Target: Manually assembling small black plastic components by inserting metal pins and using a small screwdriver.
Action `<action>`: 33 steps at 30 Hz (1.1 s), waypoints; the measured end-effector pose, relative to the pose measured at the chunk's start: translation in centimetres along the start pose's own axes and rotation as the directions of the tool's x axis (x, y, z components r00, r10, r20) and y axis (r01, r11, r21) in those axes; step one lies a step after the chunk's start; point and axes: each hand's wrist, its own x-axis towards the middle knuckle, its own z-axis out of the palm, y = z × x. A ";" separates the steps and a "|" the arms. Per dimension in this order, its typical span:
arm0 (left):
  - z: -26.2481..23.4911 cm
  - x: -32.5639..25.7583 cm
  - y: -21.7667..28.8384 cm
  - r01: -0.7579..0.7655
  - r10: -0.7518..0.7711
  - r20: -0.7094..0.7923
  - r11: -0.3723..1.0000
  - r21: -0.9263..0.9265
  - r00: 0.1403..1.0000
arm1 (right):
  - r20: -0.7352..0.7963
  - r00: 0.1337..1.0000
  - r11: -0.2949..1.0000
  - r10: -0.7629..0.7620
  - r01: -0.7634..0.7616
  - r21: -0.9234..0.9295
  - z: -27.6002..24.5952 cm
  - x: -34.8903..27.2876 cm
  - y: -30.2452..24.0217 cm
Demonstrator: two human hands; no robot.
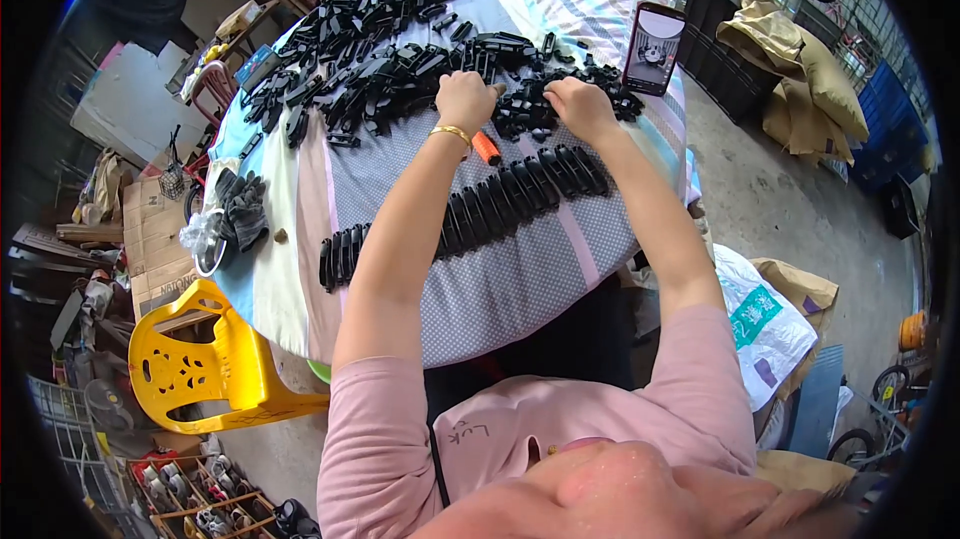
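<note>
Both hands work at the far middle of the round surface [520, 289], at the near edge of a big pile of black plastic parts [400, 49]. The left hand [465, 99] is closed on a small black part [497, 89], which is mostly hidden in the grip, so its direction cannot be told. The right hand [583, 109] rests with curled fingers on the loose parts; whether it clamps one, I cannot tell. Nearer, a row of black parts [500, 204] runs from left-near to right-far, each piece lying across the row. An orange tool [486, 148] lies just beside the left wrist. A phone [653, 49] stands at the far right edge. The near part of the surface is open cloth.
</note>
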 end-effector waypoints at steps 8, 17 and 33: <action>-1.4 1.1 0.5 0.278 -0.267 0.091 0.948 -0.152 0.959 | -0.214 0.973 0.979 -0.091 0.126 0.157 -1.4 -0.7 -0.8; -7.2 -7.0 -3.1 0.137 -0.129 0.083 0.507 -0.851 0.988 | -0.325 0.944 0.936 0.061 0.060 0.348 -2.7 -0.2 -3.1; -9.5 -15.5 -5.7 0.470 0.126 0.475 -0.497 -0.730 0.871 | -0.109 0.994 0.657 -0.016 0.092 0.748 -2.6 0.5 -16.1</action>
